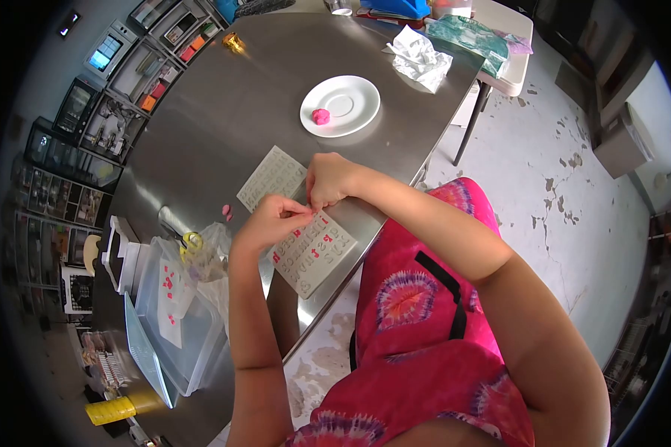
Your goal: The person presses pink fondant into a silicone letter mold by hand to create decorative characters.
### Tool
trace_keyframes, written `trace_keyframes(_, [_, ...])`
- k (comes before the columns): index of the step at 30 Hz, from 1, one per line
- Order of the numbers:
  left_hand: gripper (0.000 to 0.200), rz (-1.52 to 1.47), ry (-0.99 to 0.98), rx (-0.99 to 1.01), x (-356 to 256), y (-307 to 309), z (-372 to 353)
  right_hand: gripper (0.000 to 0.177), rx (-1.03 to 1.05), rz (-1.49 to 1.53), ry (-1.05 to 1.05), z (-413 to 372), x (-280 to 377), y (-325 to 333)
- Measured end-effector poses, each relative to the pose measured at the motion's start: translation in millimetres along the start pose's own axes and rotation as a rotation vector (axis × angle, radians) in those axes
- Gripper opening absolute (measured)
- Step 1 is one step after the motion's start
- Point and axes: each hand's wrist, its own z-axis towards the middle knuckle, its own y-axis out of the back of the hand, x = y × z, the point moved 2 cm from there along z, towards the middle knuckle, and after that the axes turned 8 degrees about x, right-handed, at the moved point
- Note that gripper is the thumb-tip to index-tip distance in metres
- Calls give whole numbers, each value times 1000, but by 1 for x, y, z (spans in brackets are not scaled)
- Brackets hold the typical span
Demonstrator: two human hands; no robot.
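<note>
My left hand [272, 222] rests at the upper left of a pale letter mould [322, 261], its thumb and fingers pinched together. Against it, at the mould's upper edge, my right hand [331, 181] is also closed in a pinch. Whatever lies between the fingertips is too small or hidden to make out. Several letter hollows of this mould are filled with a pink, dough-like material. A second letter mould [274, 173] lies just beyond my hands, partly covered by them. Small pink bits [227, 212] sit on the metal table left of my left hand.
On the metal table [224, 97] stands a white plate [359, 112] with a pink lump [320, 116]. Crumpled white paper [421, 61] lies farther back. To the left are yellow-handled scissors [191, 241], a plastic bag, and a clear tub [201, 328] containing paper with pink pieces.
</note>
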Motion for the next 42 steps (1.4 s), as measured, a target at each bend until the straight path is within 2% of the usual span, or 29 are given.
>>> trace_keyframes(7, [22, -84, 44, 111, 2, 3, -4, 15, 71, -61, -87, 8, 7, 2])
trace_keyframes(11, [23, 9, 14, 61, -4, -3, -4, 16, 163, -197, -151, 18, 17, 3])
trace_keyframes(15, [20, 82, 20, 11, -3, -1, 0, 17, 233, -205, -149, 23, 18, 10])
trace_keyframes(17, [20, 84, 30, 3, -1, 0, 0, 19, 423, -56, -17, 39, 2, 11])
trace_keyframes(21, [20, 57, 18, -30, -1, -1, 1, 21, 429, 137, -2, 29, 0, 14])
trace_keyframes(23, [20, 55, 19, -34, 0, -3, 1, 21, 304, -13, -59, 24, 5, 11])
trace_keyframes(26, [20, 109, -21, -42, 0, -3, 0, 20, 254, -123, -75, 23, 8, 6])
trace_keyframes(33, [23, 70, 68, -64, -3, -1, -1, 15, 252, -294, -113, 16, 24, 7])
trace_keyframes(36, [24, 98, 60, -69, -6, -2, 0, 14, 227, -253, -114, 12, 20, 7])
trace_keyframes(39, [23, 83, 55, -72, -2, -2, 1, 18, 167, -187, -26, 9, 10, 5])
trace_keyframes(41, [23, 82, 47, -71, 0, -1, 1, 15, 111, 61, -33, 9, 2, 5])
trace_keyframes(42, [23, 72, 51, -71, -2, -1, 1, 15, 110, 64, -31, 9, 1, 6])
